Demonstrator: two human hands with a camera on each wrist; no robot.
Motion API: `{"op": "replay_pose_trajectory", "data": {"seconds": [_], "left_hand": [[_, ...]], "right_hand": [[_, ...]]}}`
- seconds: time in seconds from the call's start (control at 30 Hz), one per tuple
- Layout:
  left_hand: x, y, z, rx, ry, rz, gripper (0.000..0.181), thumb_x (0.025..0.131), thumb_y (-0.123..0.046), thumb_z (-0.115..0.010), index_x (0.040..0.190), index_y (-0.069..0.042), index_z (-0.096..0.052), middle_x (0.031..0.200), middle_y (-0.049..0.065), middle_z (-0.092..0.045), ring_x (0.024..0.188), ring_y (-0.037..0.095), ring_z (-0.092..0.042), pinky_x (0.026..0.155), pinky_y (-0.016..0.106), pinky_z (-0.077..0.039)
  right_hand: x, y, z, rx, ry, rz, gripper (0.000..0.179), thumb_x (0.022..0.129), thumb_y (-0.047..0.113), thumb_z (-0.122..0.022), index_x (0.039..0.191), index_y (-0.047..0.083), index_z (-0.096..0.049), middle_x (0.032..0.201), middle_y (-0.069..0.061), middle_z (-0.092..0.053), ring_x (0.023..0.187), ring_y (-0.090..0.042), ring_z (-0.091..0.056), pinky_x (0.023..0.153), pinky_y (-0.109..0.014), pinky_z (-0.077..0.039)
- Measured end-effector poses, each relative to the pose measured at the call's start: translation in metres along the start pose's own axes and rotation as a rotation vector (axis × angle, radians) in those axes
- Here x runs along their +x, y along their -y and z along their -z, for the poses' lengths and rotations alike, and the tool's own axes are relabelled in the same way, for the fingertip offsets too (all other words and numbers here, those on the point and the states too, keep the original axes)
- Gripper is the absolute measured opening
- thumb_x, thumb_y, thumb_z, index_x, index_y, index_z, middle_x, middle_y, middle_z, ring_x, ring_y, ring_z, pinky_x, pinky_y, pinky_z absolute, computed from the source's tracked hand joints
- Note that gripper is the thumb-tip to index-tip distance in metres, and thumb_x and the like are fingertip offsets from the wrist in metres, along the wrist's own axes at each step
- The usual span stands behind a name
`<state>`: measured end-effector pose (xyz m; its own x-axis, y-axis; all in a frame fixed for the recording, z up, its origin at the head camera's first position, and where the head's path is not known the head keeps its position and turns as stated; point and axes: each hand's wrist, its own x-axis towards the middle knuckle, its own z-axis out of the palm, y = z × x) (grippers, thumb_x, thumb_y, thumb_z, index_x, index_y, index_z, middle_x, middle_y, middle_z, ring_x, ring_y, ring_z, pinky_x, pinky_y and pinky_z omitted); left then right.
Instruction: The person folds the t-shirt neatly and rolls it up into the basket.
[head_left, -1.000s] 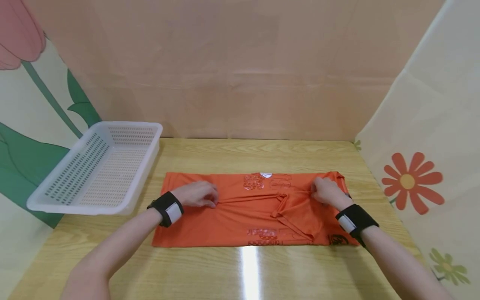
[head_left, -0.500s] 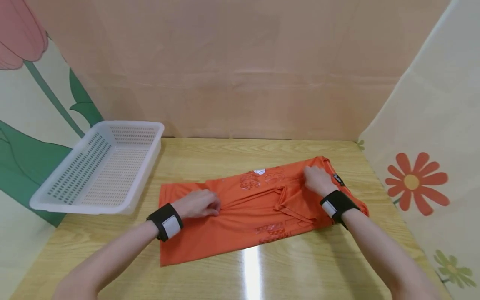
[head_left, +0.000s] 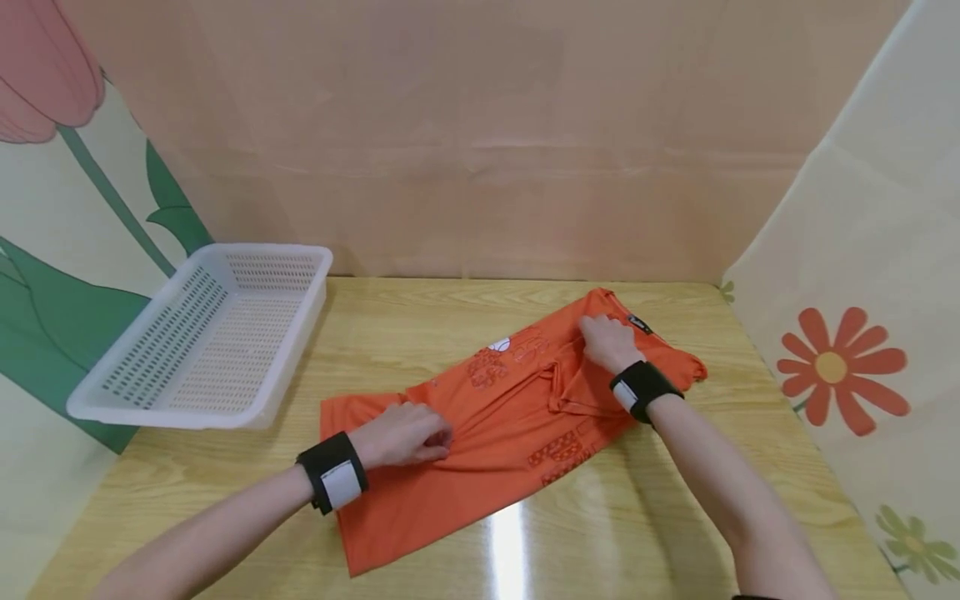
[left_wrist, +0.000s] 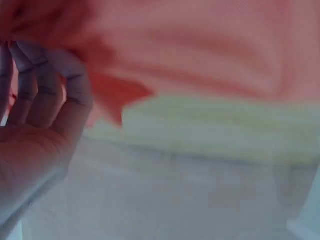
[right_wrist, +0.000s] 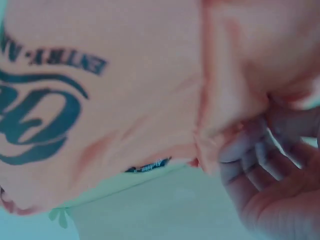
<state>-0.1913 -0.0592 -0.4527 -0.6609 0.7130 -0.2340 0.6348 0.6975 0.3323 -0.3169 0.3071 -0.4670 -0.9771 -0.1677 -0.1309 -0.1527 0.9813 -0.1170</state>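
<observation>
An orange T-shirt [head_left: 465, 492], folded into a long strip, lies slantwise with its collar end toward the far right. My left hand [head_left: 402, 435] pinches a fold near the hem end, and creases run from the fingertips. Nearer the collar, my right hand [head_left: 609, 343] grips the cloth beside a black neck label [head_left: 640, 323]. In the left wrist view bent fingers [left_wrist: 45, 100] meet at gathered cloth. Dark lettering [right_wrist: 40, 120] shows on the shirt in the right wrist view, where my fingers [right_wrist: 240, 150] bunch the fabric.
A white perforated plastic basket [head_left: 321, 279] stands at the left on the wooden table [head_left: 420, 321]. Plain tan sheeting [head_left: 480, 183] rises behind the table, and a flower-printed sheet [head_left: 847, 250] borders its right side.
The shirt has turned from lying straight across to slanting. Its collar end went away from me and leftward with my right hand; the hem end came nearer with my left hand.
</observation>
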Motion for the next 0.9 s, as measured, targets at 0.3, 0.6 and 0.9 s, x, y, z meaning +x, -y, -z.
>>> {"op": "replay_pose_trajectory", "data": {"seconds": [0.3,0.6,0.9], "left_hand": [[0.010,0.004,0.016,0.185,0.134,-0.090,0.021,0.092,-0.038,-0.080,0.106,-0.025,-0.071,0.081,-0.008,-0.061,0.065,0.006,-0.047,0.056,0.022,-0.034],[0.022,0.001,0.012,0.141,0.182,-0.175,0.013,0.092,-0.034,-0.083,0.096,-0.024,-0.074,0.082,-0.010,-0.067,0.069,0.001,-0.050,0.061,0.018,-0.038],[0.024,-0.011,0.006,0.097,0.193,-0.216,0.011,0.092,-0.031,-0.082,0.092,-0.022,-0.076,0.083,-0.009,-0.069,0.071,0.000,-0.051,0.064,0.016,-0.040]], "right_hand": [[-0.004,-0.008,0.021,0.136,0.319,-0.023,0.052,0.104,0.013,-0.055,0.149,-0.004,-0.035,0.135,-0.035,-0.056,0.108,-0.042,-0.059,0.093,-0.051,-0.047],[0.004,-0.004,0.005,0.095,0.094,-0.072,0.005,0.096,0.001,-0.052,0.093,0.002,-0.056,0.097,-0.022,-0.060,0.092,-0.041,-0.060,0.072,-0.049,-0.045],[0.016,0.008,-0.001,0.047,0.015,-0.079,0.009,0.099,0.004,-0.054,0.098,0.000,-0.062,0.107,-0.027,-0.067,0.099,-0.049,-0.067,0.078,-0.059,-0.055]]}}
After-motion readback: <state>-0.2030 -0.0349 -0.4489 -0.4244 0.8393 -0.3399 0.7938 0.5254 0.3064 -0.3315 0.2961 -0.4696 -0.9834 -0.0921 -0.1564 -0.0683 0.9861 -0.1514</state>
